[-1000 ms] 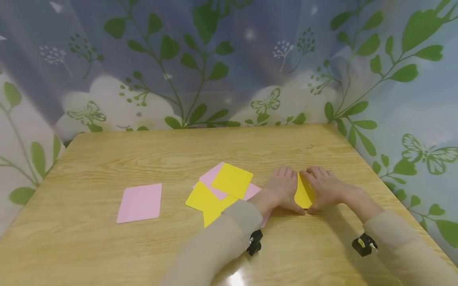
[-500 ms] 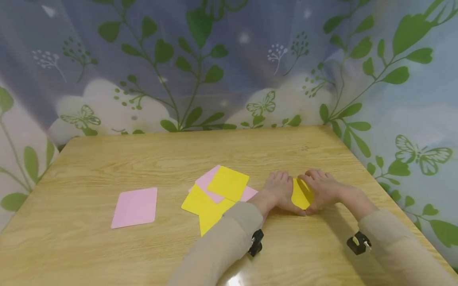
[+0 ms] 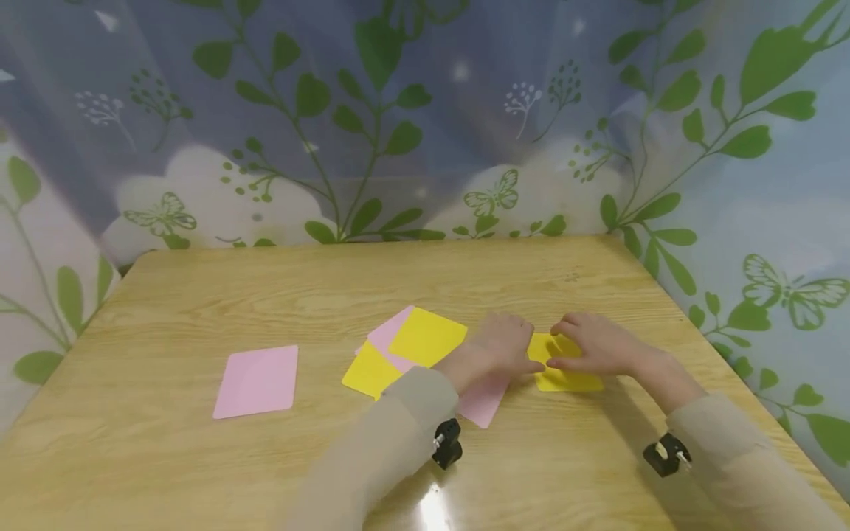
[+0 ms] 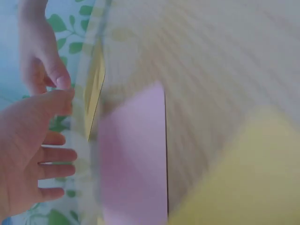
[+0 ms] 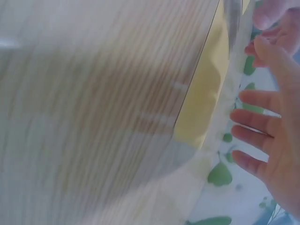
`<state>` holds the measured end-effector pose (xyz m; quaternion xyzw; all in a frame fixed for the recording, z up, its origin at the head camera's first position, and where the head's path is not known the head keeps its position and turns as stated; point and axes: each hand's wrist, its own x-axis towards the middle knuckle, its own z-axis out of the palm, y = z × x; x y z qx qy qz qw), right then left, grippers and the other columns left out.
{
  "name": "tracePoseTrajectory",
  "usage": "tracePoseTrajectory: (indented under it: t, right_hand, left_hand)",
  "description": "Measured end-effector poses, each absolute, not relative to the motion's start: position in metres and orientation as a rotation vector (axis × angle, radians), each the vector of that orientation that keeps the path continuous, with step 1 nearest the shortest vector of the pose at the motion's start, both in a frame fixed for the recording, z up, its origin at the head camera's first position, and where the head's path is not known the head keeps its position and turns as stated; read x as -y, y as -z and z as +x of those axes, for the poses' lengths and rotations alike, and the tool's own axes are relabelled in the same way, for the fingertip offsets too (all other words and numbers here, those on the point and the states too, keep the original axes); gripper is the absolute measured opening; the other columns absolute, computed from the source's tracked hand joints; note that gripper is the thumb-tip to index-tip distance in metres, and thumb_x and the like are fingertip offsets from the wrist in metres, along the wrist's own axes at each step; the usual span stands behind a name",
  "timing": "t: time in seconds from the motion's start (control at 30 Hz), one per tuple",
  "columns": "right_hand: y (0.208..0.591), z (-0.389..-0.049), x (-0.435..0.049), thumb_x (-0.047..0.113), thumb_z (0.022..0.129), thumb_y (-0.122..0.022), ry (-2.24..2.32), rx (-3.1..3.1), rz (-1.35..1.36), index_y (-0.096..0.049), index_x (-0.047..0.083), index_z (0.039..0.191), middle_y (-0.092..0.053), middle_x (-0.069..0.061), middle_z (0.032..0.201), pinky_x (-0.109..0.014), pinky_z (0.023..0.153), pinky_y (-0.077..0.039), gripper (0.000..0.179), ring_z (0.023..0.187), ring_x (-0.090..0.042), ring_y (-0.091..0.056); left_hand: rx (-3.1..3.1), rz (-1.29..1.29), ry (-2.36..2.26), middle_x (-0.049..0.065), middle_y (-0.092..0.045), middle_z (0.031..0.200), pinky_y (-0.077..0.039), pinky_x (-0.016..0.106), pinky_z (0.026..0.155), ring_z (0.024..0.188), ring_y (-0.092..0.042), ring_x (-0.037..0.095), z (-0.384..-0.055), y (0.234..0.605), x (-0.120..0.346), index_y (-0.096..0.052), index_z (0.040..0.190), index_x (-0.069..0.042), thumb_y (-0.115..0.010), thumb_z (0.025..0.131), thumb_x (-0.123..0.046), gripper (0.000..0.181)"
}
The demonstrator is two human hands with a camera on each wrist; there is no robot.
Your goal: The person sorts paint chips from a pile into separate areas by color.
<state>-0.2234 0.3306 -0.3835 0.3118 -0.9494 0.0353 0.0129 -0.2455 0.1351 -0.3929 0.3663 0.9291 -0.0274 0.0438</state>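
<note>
A yellow square card [image 3: 569, 377] lies at the right of the table. My right hand [image 3: 603, 345] hovers over it, fingers apart and relaxed, holding nothing. To its left my left hand [image 3: 498, 345] is above the edge of a loose pile, also with nothing in its grip; the left wrist view shows its fingers [image 4: 58, 169] spread. In the pile, a pink card [image 3: 485, 402] sticks out under the left arm, beside yellow cards [image 3: 428, 335] and another pink card [image 3: 390, 332]. The left forearm hides part of the pile.
A single pink card [image 3: 257, 381] lies apart on the left of the wooden table [image 3: 299, 287]. A printed curtain [image 3: 425, 147] hangs along the back and right edges. Each wrist wears a small black camera mount.
Both hands had cupped the yellow card's sides. The left hand has since moved off leftward, the right hand's fingers have loosened, and more of that card shows.
</note>
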Motion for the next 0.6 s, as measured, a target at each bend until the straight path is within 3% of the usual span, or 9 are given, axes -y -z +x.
tracePoseTrajectory:
  t: [0.17,0.43,0.6]
  right_hand:
    - [0.378,-0.226,-0.312,0.047,0.084,-0.062,-0.010,2.924,0.916,-0.059,0.000,0.112,-0.058,-0.015,0.108,-0.052,0.085,-0.042,0.054,0.101,-0.036,-0.053]
    - [0.381,-0.232,-0.282,0.051,0.083,-0.060,0.116,2.884,0.820,-0.057,0.000,0.115,-0.060,-0.016,0.108,-0.052,0.083,-0.044,0.060,0.100,-0.036,-0.056]
    - [0.381,-0.233,-0.254,0.048,0.083,-0.058,0.138,2.849,0.838,-0.061,0.003,0.109,-0.061,-0.011,0.101,-0.047,0.081,-0.045,0.052,0.096,-0.032,-0.057]
  left_hand:
    - [-2.859,1.144,0.114,-0.003,-0.055,0.124,-0.033,0.037,0.099,0.117,-0.047,0.018,-0.250,0.384,-0.107,-0.053,0.125,-0.016,-0.050,0.088,-0.055,0.054]
    - [-2.993,1.330,0.277,0.002,-0.054,0.122,-0.036,0.036,0.096,0.117,-0.047,0.021,-0.248,0.382,-0.061,-0.052,0.123,-0.013,-0.051,0.087,-0.057,0.056]
    - [-3.041,1.367,0.333,0.002,-0.057,0.115,-0.039,0.034,0.090,0.111,-0.051,0.020,-0.250,0.381,-0.031,-0.054,0.116,-0.012,-0.051,0.087,-0.056,0.052]
